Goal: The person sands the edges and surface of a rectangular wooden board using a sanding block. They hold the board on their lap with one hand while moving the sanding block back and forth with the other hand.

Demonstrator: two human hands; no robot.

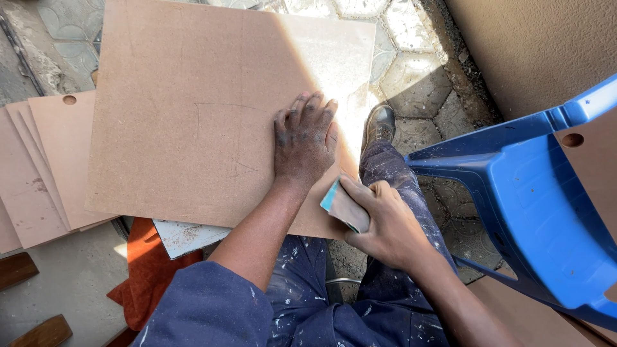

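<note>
One brown fibreboard panel (193,109), flat, matte, dusty, faint pencil lines, sunlit corner.

large flat fibreboard panel (193,115): light brown, pencil-lined
folded sanding pad (344,205): teal edge, tan face
moulded plastic chair (533,212): blue
trousers (392,186): navy, paint-speckled

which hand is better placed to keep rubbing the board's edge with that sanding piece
Right, most likely. The right hand already grips the folded sanding piece against the near edge of the big brown board, while the left hand lies flat on top, pinning it.
</note>
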